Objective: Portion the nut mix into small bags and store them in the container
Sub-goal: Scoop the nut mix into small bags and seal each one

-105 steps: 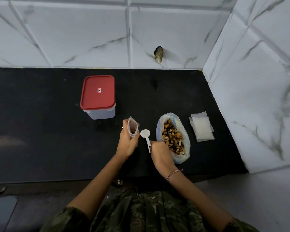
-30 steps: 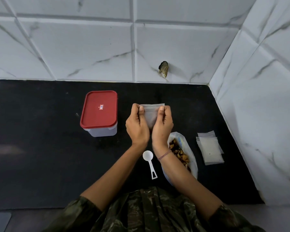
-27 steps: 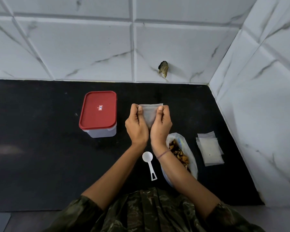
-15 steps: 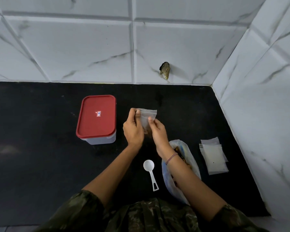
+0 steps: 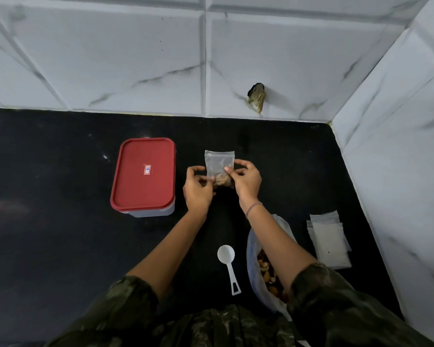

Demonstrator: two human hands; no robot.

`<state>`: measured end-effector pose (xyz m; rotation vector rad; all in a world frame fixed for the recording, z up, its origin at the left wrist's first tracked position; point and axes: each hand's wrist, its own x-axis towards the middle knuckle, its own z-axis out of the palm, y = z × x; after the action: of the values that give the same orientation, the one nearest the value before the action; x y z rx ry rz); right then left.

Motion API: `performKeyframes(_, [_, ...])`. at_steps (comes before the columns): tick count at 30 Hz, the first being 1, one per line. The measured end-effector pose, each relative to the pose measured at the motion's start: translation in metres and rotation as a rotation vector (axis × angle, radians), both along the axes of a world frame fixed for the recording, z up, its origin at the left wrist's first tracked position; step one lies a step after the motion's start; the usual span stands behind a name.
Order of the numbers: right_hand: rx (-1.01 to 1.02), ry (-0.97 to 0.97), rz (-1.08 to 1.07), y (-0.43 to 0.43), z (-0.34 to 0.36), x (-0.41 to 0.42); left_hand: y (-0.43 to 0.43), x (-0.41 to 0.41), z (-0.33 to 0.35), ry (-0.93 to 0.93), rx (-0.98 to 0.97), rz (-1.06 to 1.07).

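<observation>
Head view: a small clear bag (image 5: 219, 164) is held upright over the black desk (image 5: 48, 196), just right of the red-lidded container (image 5: 143, 176).
Nuts sit in its lower part, and the top strip looks sealed, though that is hard to tell. The left hand (image 5: 197, 189) and right hand (image 5: 246, 181) each have their grip clamped on the bag's lower sides, pinching with thumb and fingertips. The white scoop (image 5: 227, 261) lies beside the nut mix bag (image 5: 266, 269).

Small bag (image 5: 219, 162) – clear glossy plastic; countertop (image 5: 48, 171) – dark, polished; container lid (image 5: 144, 171) – smooth red plastic.
</observation>
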<state>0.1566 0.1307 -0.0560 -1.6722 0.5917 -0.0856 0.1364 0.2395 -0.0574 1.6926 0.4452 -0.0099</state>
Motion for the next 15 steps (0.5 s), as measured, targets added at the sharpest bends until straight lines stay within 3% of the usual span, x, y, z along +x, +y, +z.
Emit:
performKeyframes(9, [-0.241,0.088,0.123,-0.005,-0.023,0.033,0.001,0.033,-0.022,0.171,0.235,-0.003])
performKeyframes(12, [-0.292,0.058,0.169,-0.007,-0.024,0.034,0.002,0.034,-0.021,0.177,0.317,-0.046])
performKeyframes(15, [-0.351,0.037,0.207,-0.009,-0.022,0.034,0.001,0.034,-0.020,0.117,0.523,-0.141])
